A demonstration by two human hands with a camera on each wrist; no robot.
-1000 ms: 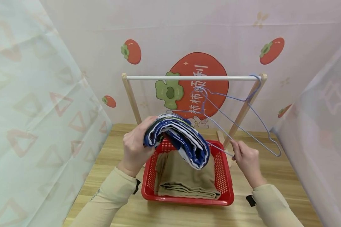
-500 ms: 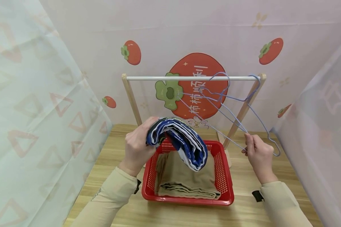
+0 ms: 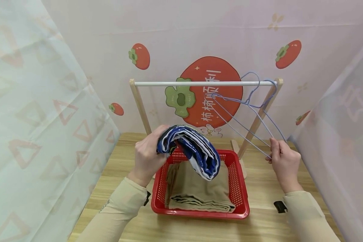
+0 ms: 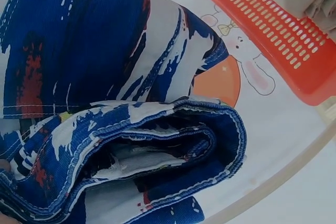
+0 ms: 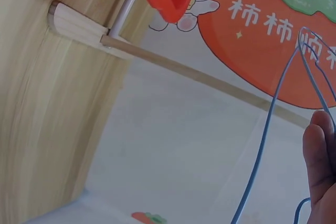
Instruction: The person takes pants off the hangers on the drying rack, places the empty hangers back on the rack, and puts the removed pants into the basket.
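My left hand (image 3: 146, 154) grips a thick folded garment (image 3: 210, 153), blue and white with red patches, above the red basket. In the left wrist view the garment's (image 4: 73, 35) stitched, rolled-over edges fill most of the picture. My right hand (image 3: 285, 163) pinches a thin blue hanger (image 3: 260, 121) by its shoulder and bottom wires, at the rack's right side. Its hook overlaps the white rail (image 3: 181, 83) in the head view. A second blue hanger (image 3: 272, 95) hangs at the rail's right end. The right wrist view shows bent fingers (image 5: 319, 156) at the hanger wire (image 5: 268, 121).
Below the garment stands a red perforated basket (image 3: 245, 198) with folded khaki clothing (image 3: 202, 181) in it. The wooden rack post (image 3: 254, 129) rises behind it on the wood-grain table (image 3: 121, 181). Printed cloth walls (image 3: 63, 134) close in the left, back and right.
My right hand has moved right, carrying the hanger from beneath the rail up to it, beside the second hanger. My left hand and the garment have barely moved.
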